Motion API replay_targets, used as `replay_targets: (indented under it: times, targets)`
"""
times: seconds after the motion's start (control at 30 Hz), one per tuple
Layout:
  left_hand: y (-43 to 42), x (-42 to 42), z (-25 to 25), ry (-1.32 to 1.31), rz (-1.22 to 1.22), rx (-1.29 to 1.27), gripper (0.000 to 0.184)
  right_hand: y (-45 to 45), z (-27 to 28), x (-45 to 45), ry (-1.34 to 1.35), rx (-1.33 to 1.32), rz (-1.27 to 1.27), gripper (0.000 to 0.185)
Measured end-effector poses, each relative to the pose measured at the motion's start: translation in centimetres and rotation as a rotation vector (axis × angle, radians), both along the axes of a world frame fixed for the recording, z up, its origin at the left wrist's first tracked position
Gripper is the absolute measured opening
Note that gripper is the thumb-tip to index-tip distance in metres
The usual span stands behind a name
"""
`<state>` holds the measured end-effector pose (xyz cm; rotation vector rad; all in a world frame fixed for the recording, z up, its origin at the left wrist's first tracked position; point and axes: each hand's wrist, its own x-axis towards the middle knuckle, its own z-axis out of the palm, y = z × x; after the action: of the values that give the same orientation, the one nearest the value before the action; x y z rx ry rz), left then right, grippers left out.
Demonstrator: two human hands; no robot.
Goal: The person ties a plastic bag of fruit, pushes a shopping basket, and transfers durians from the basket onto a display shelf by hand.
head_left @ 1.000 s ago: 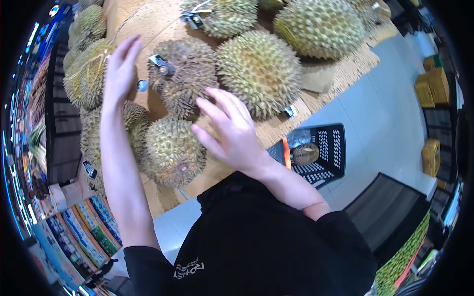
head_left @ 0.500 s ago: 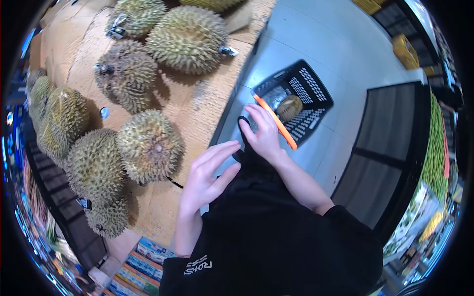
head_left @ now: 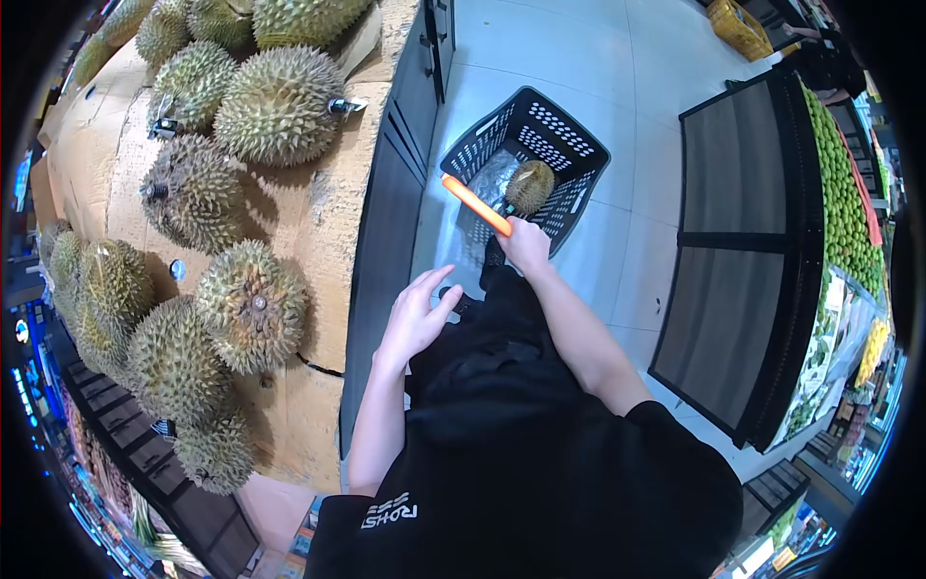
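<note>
My right hand is closed around the lower end of the orange handle of a black basket. Inside the basket lie a small durian and a clear plastic bag. Lower and to the left, my left hand is held in the air in front of my body, fingers apart, holding nothing. The nearest durian on the cardboard-covered stand, a round one, sits to its left without contact.
Several more durians stand on the cardboard at left. A dark mesh-sided display with green fruit is on the right. At the upper right are a yellow crate and another person in dark clothes.
Both hands have left the durians on the stand. My right hand has reached the basket's handle and closed on it. The view has swung right toward the floor.
</note>
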<state>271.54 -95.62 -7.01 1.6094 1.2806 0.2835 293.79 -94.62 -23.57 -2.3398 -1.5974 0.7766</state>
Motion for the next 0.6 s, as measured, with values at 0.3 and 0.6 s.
replay_targets:
  times: [0.3,0.6]
  targets:
    - [6.0,5.2,-8.2,0.202,-0.027,0.145,0.046,-0.1,-0.7,3.0,0.049,0.094,0.157,0.015]
    - [9.7,10.4,-13.5,0.402,-0.144,0.349,0.04,0.7,-1.0,8.1,0.073,0.086,0.333,0.019]
